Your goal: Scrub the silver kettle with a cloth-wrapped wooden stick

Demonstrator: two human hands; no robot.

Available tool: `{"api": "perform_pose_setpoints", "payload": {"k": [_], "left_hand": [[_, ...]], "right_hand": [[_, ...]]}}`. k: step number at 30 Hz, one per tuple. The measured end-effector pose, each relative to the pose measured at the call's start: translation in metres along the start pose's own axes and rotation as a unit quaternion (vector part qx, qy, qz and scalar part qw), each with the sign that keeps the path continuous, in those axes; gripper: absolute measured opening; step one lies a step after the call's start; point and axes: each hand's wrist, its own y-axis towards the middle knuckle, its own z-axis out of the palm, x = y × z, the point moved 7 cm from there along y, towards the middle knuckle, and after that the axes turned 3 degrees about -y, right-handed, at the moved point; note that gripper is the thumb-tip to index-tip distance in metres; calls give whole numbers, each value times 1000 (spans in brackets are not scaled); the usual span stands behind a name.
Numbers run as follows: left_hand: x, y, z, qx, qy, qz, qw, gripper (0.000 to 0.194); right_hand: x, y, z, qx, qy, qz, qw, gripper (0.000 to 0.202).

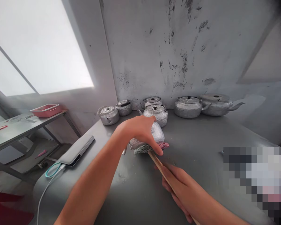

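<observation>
My left hand (140,129) reaches over a silvery, crinkled metal vessel (158,132), its thumb and fingers curled around the side. Much of this vessel is hidden under the hand, so I cannot tell its full shape. Against its near side lies a knitted or braided strip (142,150), green-white and red. My right hand (175,182) is closed around a wooden stick (155,160), whose far end meets that strip below my left thumb. Just behind the left hand stands a silver kettle (158,115) with a black lid knob.
Along the wall stand more silver kettles, including one at left (109,116) and a wide one at right (216,105). A power bank (78,150) with a cable lies on the left table edge. A pink basket (45,111) sits on a side table. A blurred-out person (267,175) is at right.
</observation>
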Motion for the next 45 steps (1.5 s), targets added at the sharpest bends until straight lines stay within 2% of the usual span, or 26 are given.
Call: {"api": "perform_pose_setpoints", "payload": {"k": [5, 7, 11, 14, 19, 27, 34, 41, 43, 45], "left_hand": [[1, 0, 1, 4, -5, -3, 1000, 112], [1, 0, 1, 4, -11, -6, 1000, 116], [-1, 0, 1, -11, -2, 2, 1000, 124], [-2, 0, 2, -6, -11, -2, 1000, 125], [-6, 2, 2, -33, -10, 14, 999, 109], [-19, 3, 2, -83, 32, 61, 994, 101], [-14, 3, -3, -124, 14, 44, 991, 78], [-12, 5, 1, -108, -10, 40, 993, 92], [-15, 4, 0, -124, -4, 47, 991, 86], [-17, 3, 0, -132, 4, 48, 990, 81]], "right_hand": [[3, 0, -1, 3, 15, -6, 1000, 37], [2, 0, 0, 15, 8, 2, 1000, 35], [1, 0, -5, -13, -14, -15, 1000, 42], [-1, -2, -5, -7, -41, -16, 999, 42], [-2, -2, -12, -46, -68, -38, 996, 39], [0, -1, -18, -51, -58, -32, 997, 40], [1, -1, -24, -55, -33, 14, 998, 40], [7, -5, -25, -54, -32, 45, 997, 40], [8, -5, -30, -71, -53, 8, 996, 40], [13, -5, -35, -101, -93, -72, 988, 39]]}}
